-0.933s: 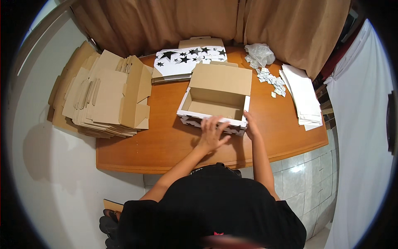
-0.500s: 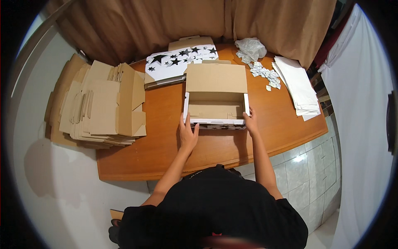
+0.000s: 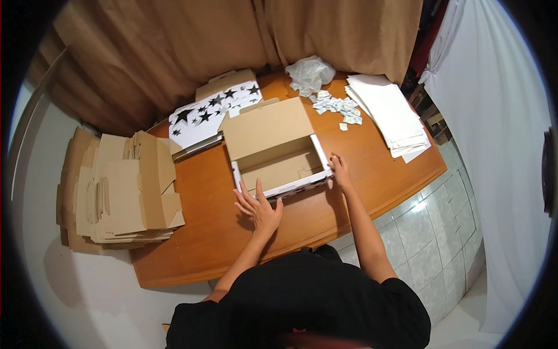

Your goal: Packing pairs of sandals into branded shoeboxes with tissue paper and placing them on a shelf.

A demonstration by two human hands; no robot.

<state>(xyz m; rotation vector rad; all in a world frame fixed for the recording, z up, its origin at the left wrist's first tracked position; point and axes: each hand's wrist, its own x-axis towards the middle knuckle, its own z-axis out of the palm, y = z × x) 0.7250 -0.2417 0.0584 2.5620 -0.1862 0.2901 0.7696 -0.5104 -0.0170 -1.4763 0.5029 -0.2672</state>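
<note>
Splayed and clasping nothing with the left hand (image 3: pixel 261 216) at the near left corner of an open cardboard box (image 3: pixel 278 158), touching or nearly so; loosely bent at the near right corner with the right hand (image 3: pixel 342 171), impossible to tell whether gripping or released. Set at an angle on a wooden table (image 3: pixel 203 232), directly ahead of a black-shirted body. Apparently past the main folding, with walls standing and lid (image 3: pixel 267 129) raised at the back, yet not closed, and with only bare cardboard visible inside. Seemingly left to do beyond that: plenty, judging by the tall stack of flattened cardboard (image 3: pixel 125 195) at left. Seen behind: a star-patterned white box (image 3: pixel 212 110), a plastic bag (image 3: pixel 310 75), scattered small white packets (image 3: pixel 339 106) and white sheets (image 3: pixel 386 113).
</note>
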